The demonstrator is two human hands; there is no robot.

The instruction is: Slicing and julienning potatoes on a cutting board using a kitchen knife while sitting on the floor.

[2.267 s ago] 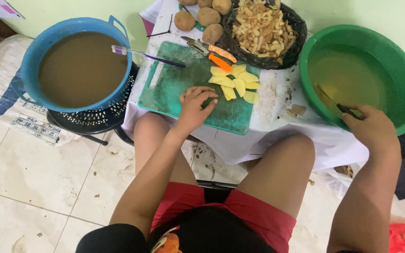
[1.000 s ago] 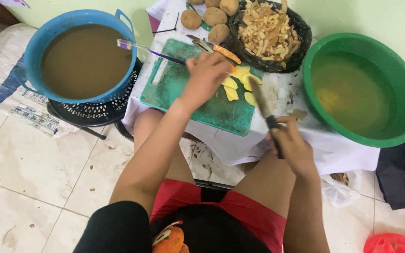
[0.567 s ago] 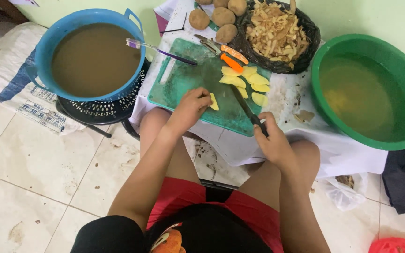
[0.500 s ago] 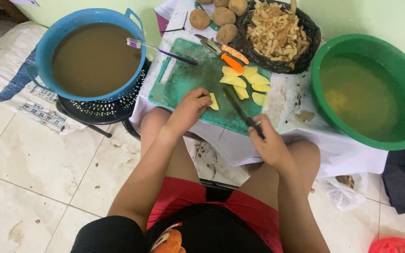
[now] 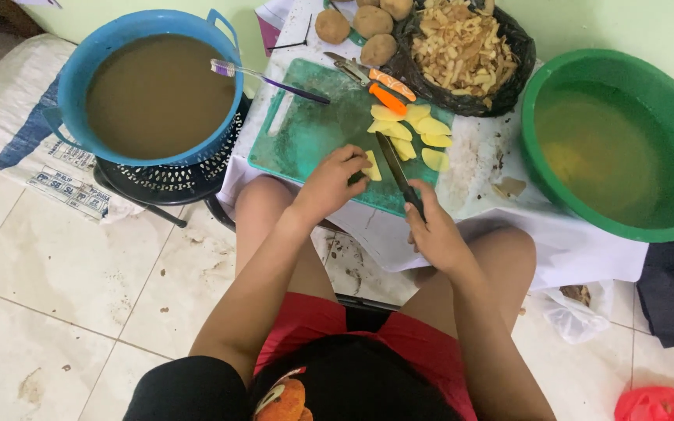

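From the head view, my left hand rests on the green plastic cutting board, fingers curled together and pinching a pale yellow peeled potato slice at their tips. My right hand is wrapped tight around the dark handle of a long-bladed kitchen knife; the blade runs up past my left fingertips, just to the right of the slice I pin down. Beyond the blade tip lies a small heap of yellow potato slices, and above those an orange-handled peeler. Farther up from my fingers sit whole brown potatoes and a black bag of peelings. Well left of my left hand stands a blue plastic tub of murky brown water, with a purple toothbrush bridging its rim and the board. Well right of my right hand is a green plastic basin of water.
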